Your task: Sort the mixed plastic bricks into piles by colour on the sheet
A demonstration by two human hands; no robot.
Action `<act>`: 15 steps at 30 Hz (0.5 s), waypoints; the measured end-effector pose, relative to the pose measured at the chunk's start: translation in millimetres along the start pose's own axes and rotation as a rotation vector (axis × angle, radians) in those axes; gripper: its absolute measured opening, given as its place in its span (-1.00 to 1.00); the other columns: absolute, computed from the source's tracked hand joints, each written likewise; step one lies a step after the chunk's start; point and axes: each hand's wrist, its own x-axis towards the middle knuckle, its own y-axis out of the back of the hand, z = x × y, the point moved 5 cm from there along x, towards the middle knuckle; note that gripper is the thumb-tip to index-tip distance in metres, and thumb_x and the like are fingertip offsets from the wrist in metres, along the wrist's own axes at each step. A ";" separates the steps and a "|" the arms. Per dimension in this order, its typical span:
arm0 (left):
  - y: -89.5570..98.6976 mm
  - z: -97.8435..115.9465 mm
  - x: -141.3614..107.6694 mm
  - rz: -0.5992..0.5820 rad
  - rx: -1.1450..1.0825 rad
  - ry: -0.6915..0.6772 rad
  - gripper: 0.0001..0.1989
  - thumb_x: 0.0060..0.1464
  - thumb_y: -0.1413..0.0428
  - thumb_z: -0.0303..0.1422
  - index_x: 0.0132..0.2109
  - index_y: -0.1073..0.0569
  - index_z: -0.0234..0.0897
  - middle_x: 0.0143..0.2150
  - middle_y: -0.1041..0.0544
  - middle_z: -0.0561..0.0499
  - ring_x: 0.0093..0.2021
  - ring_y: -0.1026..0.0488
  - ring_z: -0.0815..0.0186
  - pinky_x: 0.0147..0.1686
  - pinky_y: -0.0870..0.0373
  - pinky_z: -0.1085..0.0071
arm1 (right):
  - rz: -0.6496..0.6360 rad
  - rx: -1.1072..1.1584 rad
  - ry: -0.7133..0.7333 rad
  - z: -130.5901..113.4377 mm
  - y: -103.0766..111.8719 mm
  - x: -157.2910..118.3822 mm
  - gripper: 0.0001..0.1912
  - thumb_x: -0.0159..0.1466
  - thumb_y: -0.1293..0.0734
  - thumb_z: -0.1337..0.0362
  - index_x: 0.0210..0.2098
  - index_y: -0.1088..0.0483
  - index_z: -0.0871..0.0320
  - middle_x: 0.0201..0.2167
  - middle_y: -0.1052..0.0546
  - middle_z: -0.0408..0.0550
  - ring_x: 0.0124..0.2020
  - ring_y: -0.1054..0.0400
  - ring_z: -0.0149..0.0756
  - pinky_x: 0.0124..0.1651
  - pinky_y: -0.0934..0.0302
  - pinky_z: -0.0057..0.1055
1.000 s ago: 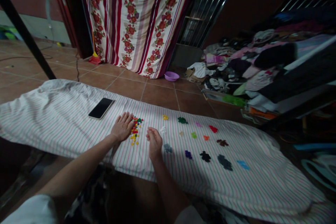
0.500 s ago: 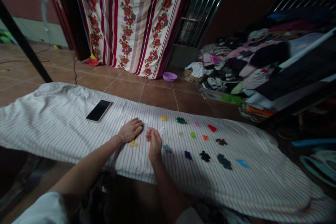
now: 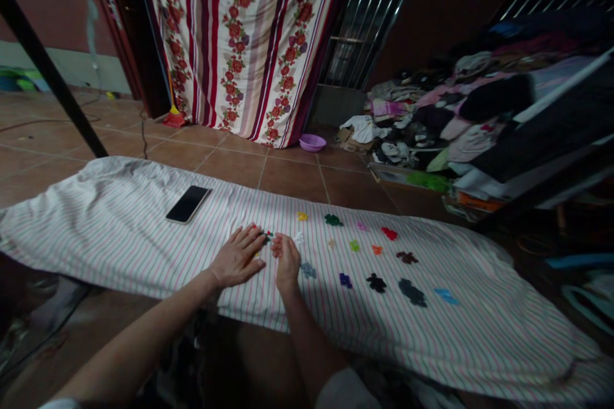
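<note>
The left hand [image 3: 238,259] lies flat, fingers spread, partly covering small red, green and yellow pieces [image 3: 267,239] on the striped white cloth [image 3: 134,236]. The right hand [image 3: 286,260] curls just beside them; contents cannot be determined. Apparent step: gathering. Next move calls for a low palm.

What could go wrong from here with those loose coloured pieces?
The left hand lies flat, with mixed small pieces peeking out by its fingers; any beneath it are hidden and could slip aside unnoticed. The curled right hand sits close beside the white pile and light grey pile, so a nudge might mix them. The black pile and dark grey pile look similar and might be confused.
</note>
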 end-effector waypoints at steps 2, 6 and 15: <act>-1.8 -7.5 -19.4 0.034 0.069 0.064 -0.22 0.18 0.10 0.08 0.39 -0.01 -0.28 0.41 -0.06 -0.22 0.43 0.10 0.01 0.32 -0.04 0.01 | 0.010 0.014 0.002 1.7 0.2 0.3 -0.47 0.24 -0.21 -0.16 -0.25 -0.48 0.20 -0.42 -0.51 -0.06 -0.46 -0.35 -0.36 -0.42 -0.20 -0.43; -14.6 -18.9 -50.1 0.101 0.172 0.173 -0.08 0.11 0.09 0.17 0.40 0.07 -0.35 0.38 -0.09 -0.34 0.41 0.05 -0.08 0.29 -0.06 -0.02 | 0.007 0.031 0.003 4.3 -0.2 1.1 -0.45 0.22 -0.22 -0.18 -0.28 -0.48 0.21 -0.45 -0.50 -0.07 -0.49 -0.33 -0.37 -0.45 -0.19 -0.45; -33.0 -28.8 -11.9 0.142 0.097 0.154 -0.06 0.08 0.08 0.19 0.39 0.04 -0.36 0.35 -0.15 -0.37 0.38 -0.02 -0.07 0.26 -0.15 -0.03 | 0.035 0.010 0.031 1.6 1.3 -1.3 -0.44 0.27 -0.17 -0.18 -0.26 -0.49 0.20 -0.45 -0.52 -0.05 -0.48 -0.36 -0.36 -0.44 -0.22 -0.44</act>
